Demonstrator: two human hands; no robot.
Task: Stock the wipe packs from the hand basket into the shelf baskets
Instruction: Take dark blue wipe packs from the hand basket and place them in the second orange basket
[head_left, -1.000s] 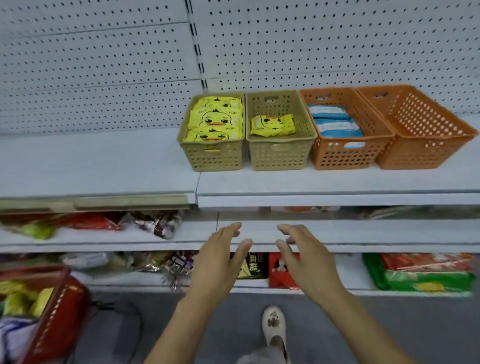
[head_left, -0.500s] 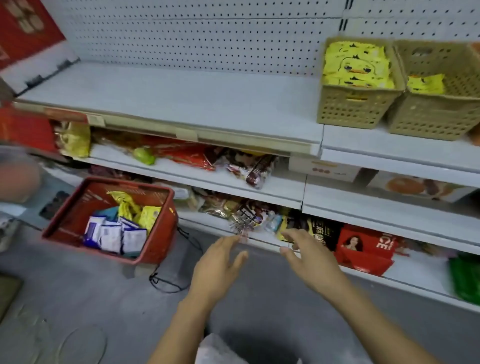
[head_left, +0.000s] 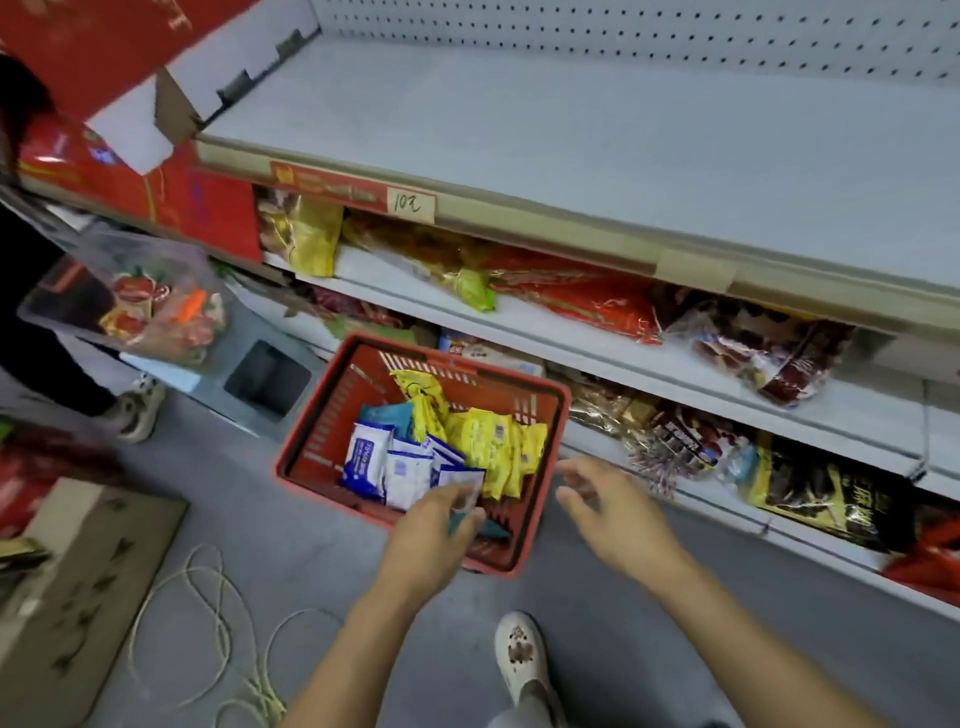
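Note:
The red hand basket (head_left: 322, 447) stands on the grey floor below the shelves. Inside it lie yellow wipe packs (head_left: 493, 447), white-and-blue wipe packs (head_left: 387, 460) and a teal pack (head_left: 387, 414). My left hand (head_left: 434, 535) hovers over the basket's near rim, fingers reaching down toward the white-and-blue packs, holding nothing that I can see. My right hand (head_left: 608, 512) is just right of the basket, fingers spread and empty. The shelf baskets are out of view.
An empty white shelf (head_left: 597, 135) runs across the top, with snack bags on the shelves (head_left: 561, 296) below it. A cardboard box (head_left: 72, 577) and a loose cord (head_left: 208, 613) lie on the floor at left. Another person's shoe (head_left: 136, 408) and a clear bag (head_left: 140, 306) are at far left.
The view has swung left and down from the shelf baskets to the hand basket. Both hands have dropped toward it, the left now over its near rim.

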